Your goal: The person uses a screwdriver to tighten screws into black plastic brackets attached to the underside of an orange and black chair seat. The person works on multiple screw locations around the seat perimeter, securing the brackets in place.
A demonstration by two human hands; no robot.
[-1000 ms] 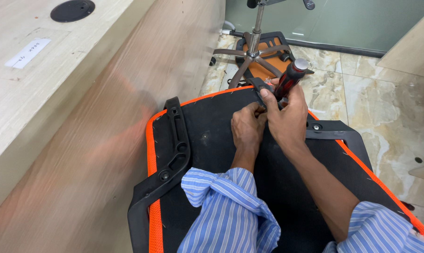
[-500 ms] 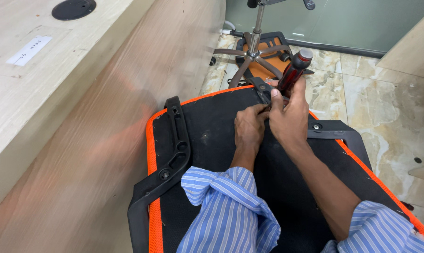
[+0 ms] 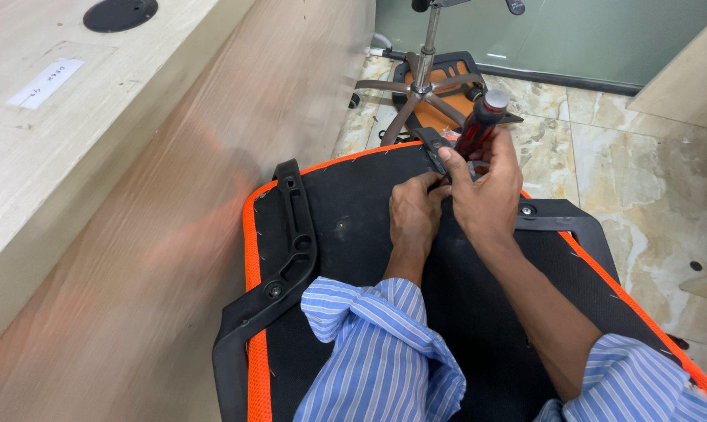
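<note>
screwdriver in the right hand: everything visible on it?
The screwdriver shows only its handle: red with black grip strips and a rounded grey-black cap, looks like hard plastic. It tilts, cap up and away from the camera, lower end pointing down toward the near edge of the upturned black seat. The right hand wraps it; its shaft and tip are hidden behind the fingers. The left hand sits just beside the hidden tip.

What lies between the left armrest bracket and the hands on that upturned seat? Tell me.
In the head view, only bare black fabric of the seat underside lies between the armrest bracket and the left hand; a small fastener dot sits there.
</note>
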